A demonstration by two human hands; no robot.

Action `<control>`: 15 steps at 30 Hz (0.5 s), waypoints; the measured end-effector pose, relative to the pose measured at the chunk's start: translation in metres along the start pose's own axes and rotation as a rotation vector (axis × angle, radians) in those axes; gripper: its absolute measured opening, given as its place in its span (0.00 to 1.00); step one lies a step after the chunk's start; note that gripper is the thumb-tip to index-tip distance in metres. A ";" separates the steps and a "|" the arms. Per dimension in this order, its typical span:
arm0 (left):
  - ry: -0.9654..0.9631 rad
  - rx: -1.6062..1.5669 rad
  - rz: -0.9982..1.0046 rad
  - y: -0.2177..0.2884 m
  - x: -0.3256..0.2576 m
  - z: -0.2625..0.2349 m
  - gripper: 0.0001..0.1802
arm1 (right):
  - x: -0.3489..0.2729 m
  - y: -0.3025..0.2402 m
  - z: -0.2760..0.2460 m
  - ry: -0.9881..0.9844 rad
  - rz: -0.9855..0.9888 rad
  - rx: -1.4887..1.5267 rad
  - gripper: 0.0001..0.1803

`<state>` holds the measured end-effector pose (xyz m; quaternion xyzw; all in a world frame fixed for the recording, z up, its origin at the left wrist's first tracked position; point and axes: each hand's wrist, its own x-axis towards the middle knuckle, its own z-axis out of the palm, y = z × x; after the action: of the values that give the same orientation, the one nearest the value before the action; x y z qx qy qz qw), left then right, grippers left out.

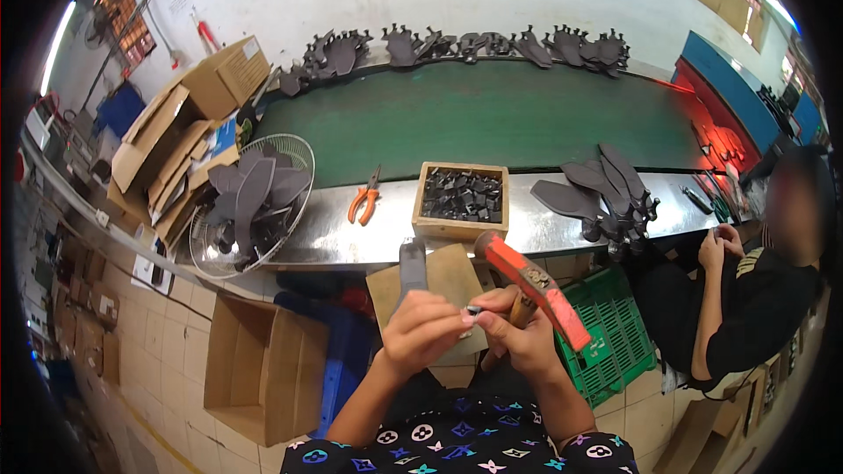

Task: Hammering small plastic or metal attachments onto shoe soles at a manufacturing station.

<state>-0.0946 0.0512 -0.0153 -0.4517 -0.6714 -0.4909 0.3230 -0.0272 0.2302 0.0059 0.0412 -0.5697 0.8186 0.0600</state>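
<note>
Between the narrowed fingertips of the left hand [420,333] and right hand [527,342] lies a small dark part [474,310], at two o'clock from the left hand and ten from the right, neither clearly nearer; its long axis is too small to read. The right hand also grips a hammer [537,283], whose head sits at two o'clock from the part, slanting from ten-thirty to four-thirty.

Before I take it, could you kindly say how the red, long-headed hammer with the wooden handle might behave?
The red, long-headed hammer with the wooden handle looks top-heavy: its thick, probably metal head may swing downward if gripped loosely. The handle, being wood, should barely flex. The long, blocky head probably stops it rolling.
</note>
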 end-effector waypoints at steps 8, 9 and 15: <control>-0.051 0.330 -0.662 -0.098 -0.031 -0.002 0.18 | 0.020 0.038 -0.015 -0.061 -0.048 0.179 0.10; -0.173 0.326 -0.776 -0.106 -0.032 -0.003 0.19 | 0.021 0.039 -0.016 -0.051 -0.032 0.127 0.11; -0.125 0.336 -0.722 -0.108 -0.035 -0.001 0.16 | 0.024 0.033 -0.018 -0.051 0.140 0.148 0.09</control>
<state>-0.1813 0.0280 -0.0857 -0.1566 -0.8762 -0.4276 0.1577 -0.0556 0.2365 -0.0278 0.0267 -0.5104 0.8594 -0.0150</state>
